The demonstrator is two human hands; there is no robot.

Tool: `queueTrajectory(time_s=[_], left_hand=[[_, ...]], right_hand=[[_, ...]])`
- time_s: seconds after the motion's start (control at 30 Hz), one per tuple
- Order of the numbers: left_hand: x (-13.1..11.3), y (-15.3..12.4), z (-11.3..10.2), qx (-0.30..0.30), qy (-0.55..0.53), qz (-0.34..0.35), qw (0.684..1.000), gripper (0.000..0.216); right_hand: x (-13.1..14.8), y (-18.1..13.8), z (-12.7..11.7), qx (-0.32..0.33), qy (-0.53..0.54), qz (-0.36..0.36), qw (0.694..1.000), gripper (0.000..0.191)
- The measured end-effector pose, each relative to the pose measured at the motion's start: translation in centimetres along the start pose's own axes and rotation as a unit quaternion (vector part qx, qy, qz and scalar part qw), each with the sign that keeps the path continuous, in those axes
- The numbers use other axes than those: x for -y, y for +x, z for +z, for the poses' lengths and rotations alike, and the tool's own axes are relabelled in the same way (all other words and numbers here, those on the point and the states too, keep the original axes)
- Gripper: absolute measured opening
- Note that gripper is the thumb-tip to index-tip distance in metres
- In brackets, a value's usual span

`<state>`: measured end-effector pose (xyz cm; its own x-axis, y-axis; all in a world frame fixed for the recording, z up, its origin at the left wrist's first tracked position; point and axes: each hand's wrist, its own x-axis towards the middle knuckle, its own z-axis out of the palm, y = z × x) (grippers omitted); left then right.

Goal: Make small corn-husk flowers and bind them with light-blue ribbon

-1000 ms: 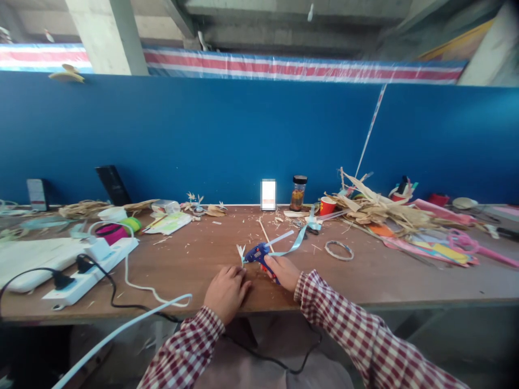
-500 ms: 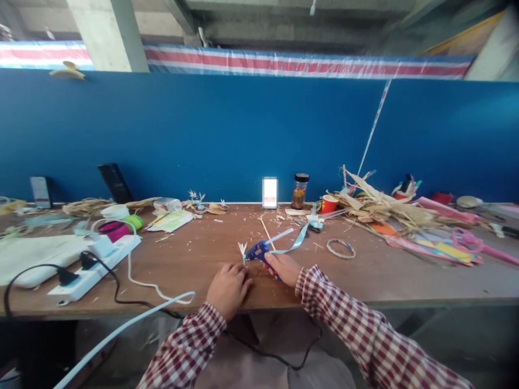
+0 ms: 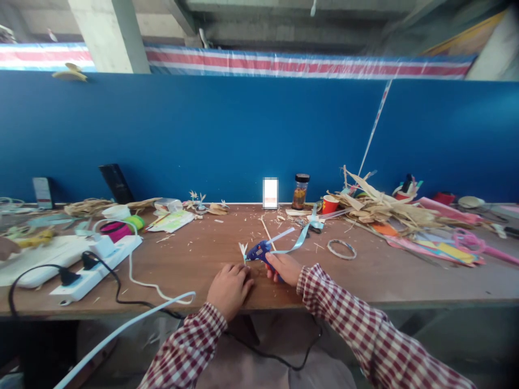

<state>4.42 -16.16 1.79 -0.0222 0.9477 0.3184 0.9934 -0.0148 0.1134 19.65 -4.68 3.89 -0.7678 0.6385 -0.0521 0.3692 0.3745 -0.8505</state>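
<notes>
My right hand (image 3: 285, 268) is wrapped round the grip of a blue glue gun (image 3: 258, 250), fingers at its trigger. A translucent glue stick (image 3: 281, 235) sticks out of the gun's back end. The nozzle points left and meets a small white flower (image 3: 243, 249) with pointed petals and a bluish stem part. My left hand (image 3: 229, 287) rests low on the table, its bent fingertips closed at the foot of the flower's stem; the pinch itself is partly hidden. Behind the gun lie a light-blue ribbon (image 3: 299, 240) and a thin stick (image 3: 267, 233).
A white power strip (image 3: 97, 270) with plugs and cables lies left. At the far left another person's hand (image 3: 7, 248) is beside a yellow object (image 3: 37, 238). A ring (image 3: 341, 249), red paper cup (image 3: 330, 203), jar (image 3: 300, 192) and dried husks (image 3: 377, 202) lie right and behind.
My right hand's fingers have curled further round the gun's grip. The gun and flower stay nearly in place. Another person's hand and a yellow object have come in at the far left.
</notes>
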Motion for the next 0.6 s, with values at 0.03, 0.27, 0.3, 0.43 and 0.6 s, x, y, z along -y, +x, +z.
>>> queueTrajectory(time_s=[0.03,0.27,0.3,0.43,0.6], left_hand=[[0.00,-0.01,0.01,-0.001,0.000,0.000,1.000,0.036],[0.00,-0.05,0.00,-0.001,-0.002,-0.003,1.000,0.037],[-0.02,-0.04,-0.03,0.000,-0.002,-0.004,1.000,0.038],[-0.09,-0.05,-0.14,0.005,-0.002,-0.006,1.000,0.037],[-0.07,-0.10,-0.13,0.006,-0.001,-0.007,1.000,0.036]], right_hand=[[0.00,0.01,-0.01,0.000,-0.001,0.000,1.000,0.047],[0.37,-0.13,-0.08,-0.008,-0.009,0.002,1.000,0.046],[0.34,-0.13,-0.08,-0.010,-0.010,0.001,1.000,0.046],[0.13,-0.11,-0.11,-0.013,-0.001,0.001,1.000,0.047],[0.03,-0.23,-0.60,-0.010,0.035,0.021,0.999,0.051]])
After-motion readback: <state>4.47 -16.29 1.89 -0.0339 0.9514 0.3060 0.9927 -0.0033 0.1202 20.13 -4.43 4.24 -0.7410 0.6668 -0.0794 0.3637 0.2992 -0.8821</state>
